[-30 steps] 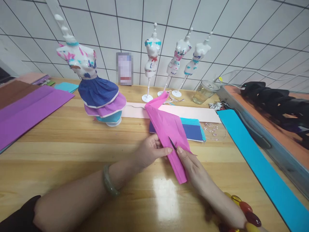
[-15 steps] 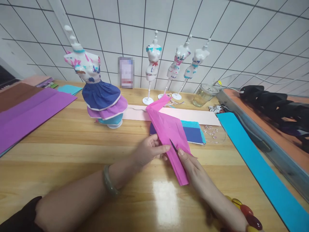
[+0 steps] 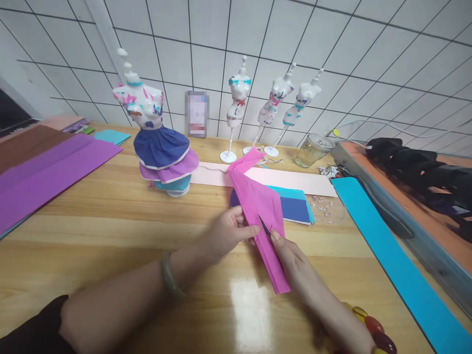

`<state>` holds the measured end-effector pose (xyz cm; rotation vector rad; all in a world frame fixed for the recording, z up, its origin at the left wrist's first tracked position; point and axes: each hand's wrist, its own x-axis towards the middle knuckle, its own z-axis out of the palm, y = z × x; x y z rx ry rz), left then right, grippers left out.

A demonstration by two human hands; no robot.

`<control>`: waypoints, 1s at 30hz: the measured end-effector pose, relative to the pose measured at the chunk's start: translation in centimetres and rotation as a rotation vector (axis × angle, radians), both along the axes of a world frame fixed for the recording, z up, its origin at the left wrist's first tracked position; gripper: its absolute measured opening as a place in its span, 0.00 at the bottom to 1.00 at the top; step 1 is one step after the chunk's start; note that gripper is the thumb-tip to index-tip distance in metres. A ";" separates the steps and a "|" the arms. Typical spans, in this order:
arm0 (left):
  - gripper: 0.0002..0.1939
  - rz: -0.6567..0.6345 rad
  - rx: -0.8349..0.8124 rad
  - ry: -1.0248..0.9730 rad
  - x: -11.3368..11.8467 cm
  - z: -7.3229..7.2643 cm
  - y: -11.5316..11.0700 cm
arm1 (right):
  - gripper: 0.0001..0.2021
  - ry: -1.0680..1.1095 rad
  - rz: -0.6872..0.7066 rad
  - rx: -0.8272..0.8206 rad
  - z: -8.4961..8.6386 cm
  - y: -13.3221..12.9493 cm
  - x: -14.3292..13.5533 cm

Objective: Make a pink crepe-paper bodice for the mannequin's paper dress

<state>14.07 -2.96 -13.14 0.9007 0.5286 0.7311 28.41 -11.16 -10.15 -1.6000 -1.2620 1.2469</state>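
A folded pink sheet (image 3: 258,194), thin like crepe paper, hangs between my hands above the table, with a long narrow strip at its lower end. My left hand (image 3: 236,228) pinches its left edge, thumb on top and fingers underneath. Closed around a pair of dark, pointed scissors (image 3: 264,225) is my right hand (image 3: 289,250); the blades lie against the pink sheet close to my left thumb, and the handles are hidden in the hand. Beneath the sheet lie a dark blue folded piece (image 3: 295,210) and a turquoise one (image 3: 291,191).
Left stands a mannequin (image 3: 145,108) in a tiered skirt (image 3: 162,147). Three small mannequins (image 3: 239,98) and a glass jar (image 3: 313,150) are at the back. A pale pink strip (image 3: 306,181), purple sheets (image 3: 62,167), a blue strip (image 3: 391,255) and clear beads (image 3: 322,206) lie around.
The whole view has shifted slightly. Both hands keep their grip on the pink sheet and the scissors; the sheet's right side now hangs a little closer to the blades.
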 end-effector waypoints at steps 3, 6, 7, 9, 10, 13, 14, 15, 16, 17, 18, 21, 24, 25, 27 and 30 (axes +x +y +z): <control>0.17 0.007 0.016 0.010 0.1 0.0 -0.2 | 0.26 -0.004 -0.019 -0.004 0.1 0.0 -0.1; 0.17 0.010 0.012 -0.009 0.1 0.1 -0.2 | 0.27 -0.011 -0.011 0.003 0.1 0.0 -0.1; 0.17 0.014 0.009 -0.015 0.2 0.1 -0.2 | 0.26 -0.012 -0.007 0.010 0.2 0.0 0.0; 0.17 0.024 0.005 -0.022 0.2 0.2 -0.2 | 0.26 -0.014 -0.006 0.031 0.2 0.0 0.0; 0.17 0.029 0.003 -0.021 0.2 0.2 -0.2 | 0.25 -0.017 -0.006 0.040 0.2 0.0 0.0; 0.17 0.037 0.000 -0.017 0.1 0.3 -0.2 | 0.24 -0.022 -0.017 0.044 0.3 0.0 -0.1; 0.17 0.038 -0.001 -0.018 0.1 0.3 -0.2 | 0.23 -0.021 -0.025 0.044 0.4 0.0 -0.1; 0.17 0.042 -0.003 -0.021 0.1 0.4 -0.2 | 0.23 -0.018 -0.035 0.045 0.4 0.0 -0.2; 0.17 0.046 -0.005 -0.026 0.1 0.4 -0.2 | 0.23 -0.016 -0.045 0.047 0.4 0.0 -0.3; 0.17 0.049 -0.008 -0.028 0.2 0.5 -0.2 | 0.23 -0.016 -0.053 0.049 0.4 0.0 -0.4; 0.17 0.051 -0.010 -0.030 0.2 0.5 -0.2 | 0.22 -0.018 -0.057 0.051 0.4 0.0 -0.5; 0.16 0.052 -0.008 -0.032 0.2 0.6 -0.2 | 0.22 -0.031 -0.064 0.053 0.5 0.0 -0.6; 0.16 0.047 -0.003 -0.039 0.2 0.5 -0.2 | 0.21 -0.033 -0.064 0.059 0.5 0.1 -0.6; 0.16 0.045 -0.003 -0.041 0.2 0.4 -0.2 | 0.21 -0.028 -0.059 0.062 0.5 0.2 -0.6; 0.16 0.040 -0.006 -0.047 0.2 0.4 -0.2 | 0.20 -0.019 -0.049 0.070 0.6 0.2 -0.6; 0.16 0.036 -0.014 -0.057 0.2 0.2 -0.1 | 0.21 -0.037 -0.052 0.084 0.6 0.2 -0.6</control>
